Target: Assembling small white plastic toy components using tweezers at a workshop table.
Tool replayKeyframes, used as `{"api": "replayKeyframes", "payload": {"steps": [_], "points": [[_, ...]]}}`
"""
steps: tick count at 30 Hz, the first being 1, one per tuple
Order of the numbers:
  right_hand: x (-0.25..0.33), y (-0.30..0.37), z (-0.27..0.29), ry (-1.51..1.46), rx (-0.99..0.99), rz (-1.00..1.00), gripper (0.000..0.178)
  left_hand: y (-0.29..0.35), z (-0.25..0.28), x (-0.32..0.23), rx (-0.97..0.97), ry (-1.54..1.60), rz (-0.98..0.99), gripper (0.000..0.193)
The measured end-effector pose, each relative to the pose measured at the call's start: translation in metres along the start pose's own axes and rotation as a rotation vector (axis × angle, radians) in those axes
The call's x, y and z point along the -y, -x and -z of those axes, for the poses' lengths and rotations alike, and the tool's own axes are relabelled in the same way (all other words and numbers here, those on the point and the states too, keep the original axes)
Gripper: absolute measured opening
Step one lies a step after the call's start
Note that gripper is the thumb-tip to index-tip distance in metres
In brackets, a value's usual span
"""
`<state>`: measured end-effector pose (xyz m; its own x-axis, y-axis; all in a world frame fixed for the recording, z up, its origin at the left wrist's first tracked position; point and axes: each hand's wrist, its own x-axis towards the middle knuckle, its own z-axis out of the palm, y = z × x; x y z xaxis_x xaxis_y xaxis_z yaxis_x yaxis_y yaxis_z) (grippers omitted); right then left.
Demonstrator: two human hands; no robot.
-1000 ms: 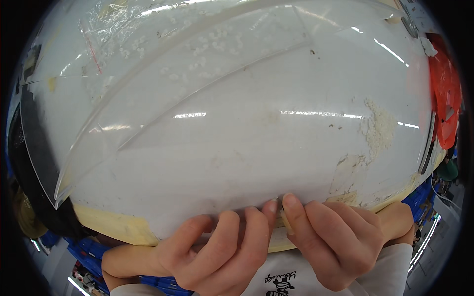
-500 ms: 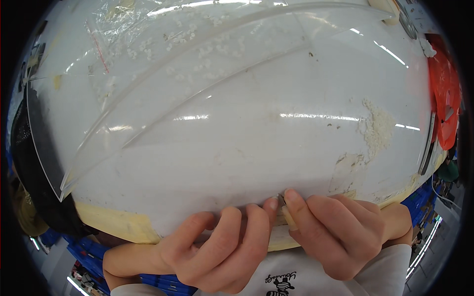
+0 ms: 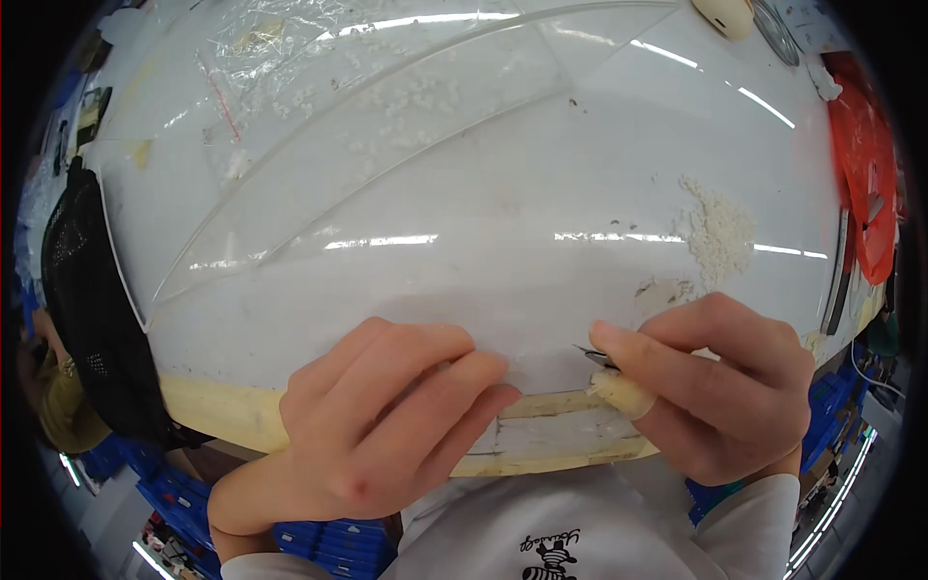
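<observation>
Pinching a pointed tool point(image 3: 596, 358) in right fingers point(image 3: 623, 350), left fingers point(image 3: 449, 391) curled, contents unclear, glossy white table point(image 3: 464, 213), blue crates point(image 3: 329, 546)

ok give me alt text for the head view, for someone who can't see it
A person's right hand pinches a small dark pointed object near the edge of a white table, the left hand curled beside it. White crumbs and red plastic lie on the right.

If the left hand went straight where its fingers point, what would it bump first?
The bare left hand would probably meet the thin, dark, metal-looking piece pinched in the bare right hand, though their heights are hard to tell.
</observation>
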<state>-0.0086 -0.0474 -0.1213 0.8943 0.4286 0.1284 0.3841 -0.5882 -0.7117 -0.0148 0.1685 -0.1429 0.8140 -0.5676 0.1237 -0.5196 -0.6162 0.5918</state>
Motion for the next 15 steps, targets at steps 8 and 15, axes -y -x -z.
{"api": "replayKeyframes", "payload": {"steps": [8,15], "points": [[0.016,0.031,0.079,-0.128,-0.079,0.038,0.029,-0.024,0.016,-0.077,0.003,0.068,0.198,0.013],[0.031,0.043,0.131,-0.182,-0.288,0.067,0.026,-0.055,0.039,-0.12,0.001,1.112,0.396,0.008]]}}
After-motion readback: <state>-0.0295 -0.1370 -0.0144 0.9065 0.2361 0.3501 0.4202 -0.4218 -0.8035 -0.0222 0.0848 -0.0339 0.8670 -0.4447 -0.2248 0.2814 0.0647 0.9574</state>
